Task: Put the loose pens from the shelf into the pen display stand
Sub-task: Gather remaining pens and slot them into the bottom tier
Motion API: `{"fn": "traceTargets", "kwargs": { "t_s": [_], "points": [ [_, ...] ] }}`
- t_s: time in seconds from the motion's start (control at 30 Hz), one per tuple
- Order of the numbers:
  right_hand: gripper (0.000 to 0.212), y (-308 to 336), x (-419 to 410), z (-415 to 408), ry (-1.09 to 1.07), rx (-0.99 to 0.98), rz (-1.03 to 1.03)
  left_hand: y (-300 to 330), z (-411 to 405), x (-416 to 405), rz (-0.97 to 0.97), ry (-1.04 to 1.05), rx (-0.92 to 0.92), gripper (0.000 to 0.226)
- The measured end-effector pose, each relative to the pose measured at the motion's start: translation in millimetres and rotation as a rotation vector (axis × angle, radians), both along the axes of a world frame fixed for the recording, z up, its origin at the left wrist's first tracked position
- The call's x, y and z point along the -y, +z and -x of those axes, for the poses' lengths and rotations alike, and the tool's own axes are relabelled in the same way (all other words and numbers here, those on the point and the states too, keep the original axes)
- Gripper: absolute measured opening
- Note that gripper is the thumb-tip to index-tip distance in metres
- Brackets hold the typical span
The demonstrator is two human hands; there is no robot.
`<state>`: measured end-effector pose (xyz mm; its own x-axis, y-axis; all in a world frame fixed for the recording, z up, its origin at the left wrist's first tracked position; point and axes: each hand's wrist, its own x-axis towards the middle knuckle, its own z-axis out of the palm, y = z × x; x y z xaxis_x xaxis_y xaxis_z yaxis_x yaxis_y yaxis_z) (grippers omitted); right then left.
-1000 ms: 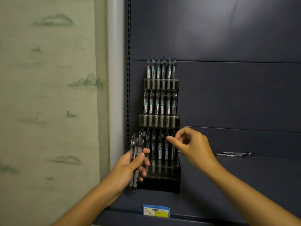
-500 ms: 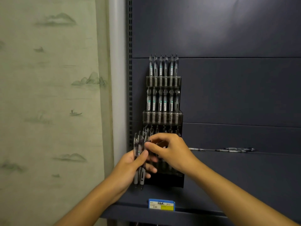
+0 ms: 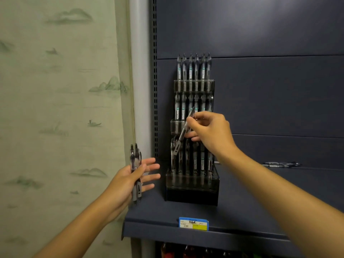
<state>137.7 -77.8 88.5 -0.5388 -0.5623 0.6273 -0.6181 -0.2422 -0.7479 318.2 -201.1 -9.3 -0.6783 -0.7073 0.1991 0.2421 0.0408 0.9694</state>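
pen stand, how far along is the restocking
Mostly done: the top and middle tiers of the pen display stand look full, and the bottom tier holds several pens. In hand: the right hand pinches one tilted pen, tip aimed at the bottom tier's left side; the left hand holds two more pens. Left: those three, plus loose pens lying on the shelf to the right.

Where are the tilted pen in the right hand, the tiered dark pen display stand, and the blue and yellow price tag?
tilted pen (image 3: 183, 134), head view, mid-barrel.
tiered dark pen display stand (image 3: 191, 196), head view, black base.
blue and yellow price tag (image 3: 193, 223), head view, centre.
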Motion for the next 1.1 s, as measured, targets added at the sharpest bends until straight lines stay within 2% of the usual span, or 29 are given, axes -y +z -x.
{"fn": "traceTargets", "kwargs": {
  "t_s": [0.17,0.43,0.57,0.7,0.83,1.0,1.1],
  "points": [
    [0.007,-19.4,9.9,-4.7,-0.017,-0.106,-0.097,-4.8,-5.3,5.6,-0.052,0.058,0.008,0.025],
    [0.004,-38.8,15.4,-6.4,-0.013,-0.126,-0.128,-7.1,-10.0,4.3,-0.043,0.063,0.027,0.025],
    [0.018,-47.0,23.0,-4.1,-0.028,-0.146,-0.243,-6.8,-9.0,1.0,-0.034,0.050,0.032,0.025],
    [0.018,-53.9,24.5,-2.8,-0.073,-0.271,-0.343,-6.8,-7.5,-2.6,-0.012,0.026,0.042,0.024],
    [0.025,-56.4,20.2,-2.2,-0.115,-0.301,-0.371,-6.4,-5.3,-6.4,0.010,-0.005,0.039,0.025],
    [0.024,-50.5,6.6,-8.7,-0.059,-0.274,-0.313,0.1,-0.8,-10.9,0.017,-0.070,0.010,0.031],
    [0.016,-40.0,0.4,-18.0,0.111,-0.197,-0.256,7.4,4.7,-15.2,0.022,-0.127,-0.017,0.035]
  ]
}}
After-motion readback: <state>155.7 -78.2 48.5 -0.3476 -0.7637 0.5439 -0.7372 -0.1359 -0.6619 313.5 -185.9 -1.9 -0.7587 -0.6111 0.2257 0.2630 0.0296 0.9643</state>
